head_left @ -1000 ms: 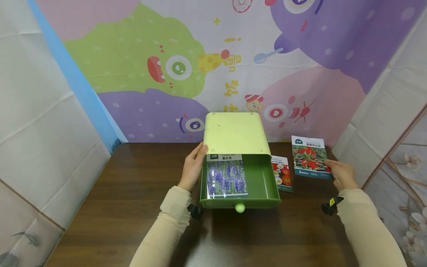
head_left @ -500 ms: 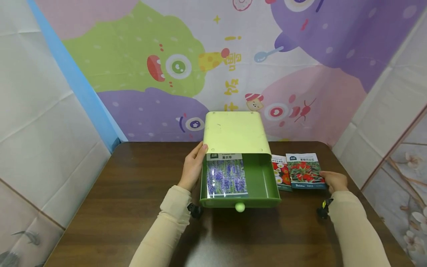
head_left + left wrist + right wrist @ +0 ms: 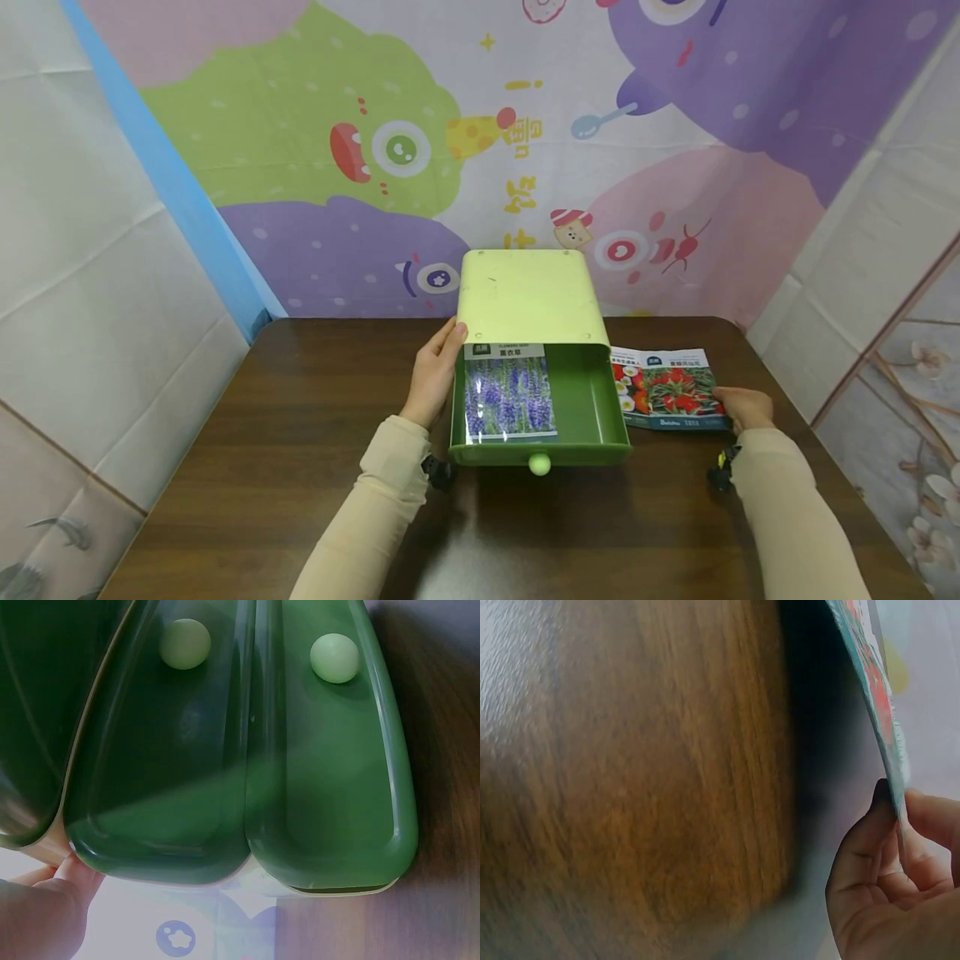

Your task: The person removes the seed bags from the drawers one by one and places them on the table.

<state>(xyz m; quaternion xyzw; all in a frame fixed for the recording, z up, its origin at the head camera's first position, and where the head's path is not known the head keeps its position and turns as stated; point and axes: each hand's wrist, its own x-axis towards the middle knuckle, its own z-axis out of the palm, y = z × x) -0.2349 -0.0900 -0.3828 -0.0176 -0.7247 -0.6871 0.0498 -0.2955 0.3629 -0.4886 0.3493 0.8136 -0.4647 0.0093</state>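
A light-green cabinet stands on the table with its top drawer pulled out. Inside lies a seed packet with purple lavender flowers, at the drawer's left side. My left hand holds the cabinet's left side, thumb at its front edge. In the left wrist view, two lower drawers show pushed in. To the right of the cabinet, my right hand pinches a red-flower seed packet by its right edge. It overlaps another packet with red and white flowers, which the cabinet partly hides.
The brown wooden table ends at a rounded back edge. Behind it hangs a cartoon-print cloth, with pale fabric to the left and flowered fabric on the right. The drawer's round knob juts toward the front.
My right hand has brought the red-flower packet left and down, beside and partly over the other packet. My left hand and the cabinet have stayed put.
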